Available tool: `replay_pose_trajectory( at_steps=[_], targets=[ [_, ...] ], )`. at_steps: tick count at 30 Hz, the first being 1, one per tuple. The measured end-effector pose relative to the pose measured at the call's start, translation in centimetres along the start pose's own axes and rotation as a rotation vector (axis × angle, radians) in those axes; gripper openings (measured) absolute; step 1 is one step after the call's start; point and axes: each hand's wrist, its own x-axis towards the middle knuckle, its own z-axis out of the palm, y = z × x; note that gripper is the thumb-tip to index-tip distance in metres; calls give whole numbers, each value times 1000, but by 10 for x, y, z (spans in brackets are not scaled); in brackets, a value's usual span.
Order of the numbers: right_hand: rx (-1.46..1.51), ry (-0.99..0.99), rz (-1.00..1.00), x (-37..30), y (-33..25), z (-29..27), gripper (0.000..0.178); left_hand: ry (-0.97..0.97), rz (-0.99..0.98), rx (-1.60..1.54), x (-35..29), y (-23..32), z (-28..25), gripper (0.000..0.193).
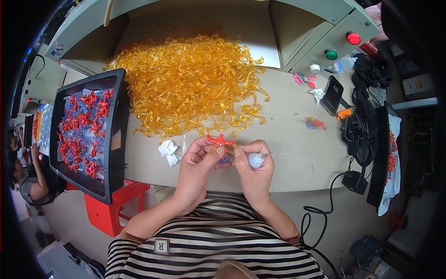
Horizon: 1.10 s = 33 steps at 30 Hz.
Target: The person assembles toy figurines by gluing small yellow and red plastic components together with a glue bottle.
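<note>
My left hand [195, 162] is closed on a small red plastic figure [218, 141], pinched between thumb and fingers; a clear blue part [225, 160] shows below it. My right hand [254, 179] holds a small pale squeeze bottle [255, 160] with a thin needle tip pointing right, away from the figure. Its thumb and forefinger meet at the figure's right end, where a bit of amber shows; how that piece is attached is hidden. Just beyond both hands lies a wide heap of curled, clear amber plastic pieces [195, 88]. A crumpled white tissue [170, 152] lies left of my left hand.
A black tray [118, 139] of red-and-blue figures stands at left, above a red stool [103, 216]. Another red-and-blue figure [316, 123] lies at right, near a phone [332, 95] and black cables [357, 135]. A second tray [377, 158] stands far right. Someone sits at far left.
</note>
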Motion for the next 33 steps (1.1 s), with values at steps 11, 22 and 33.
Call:
replay_pose_trajectory(
  at_steps=[11,22,33],
  targets=[
    [-63,14,56,3,5,3,11,24,177,70,7,-11,-7,20],
    [269,-302,369,20,-3,-16,13,-23,-19,88,12,1,-22,19],
    [530,-437,456,11,-2,-22,23,-122,-14,167,1,13,-19,22]
  ],
)
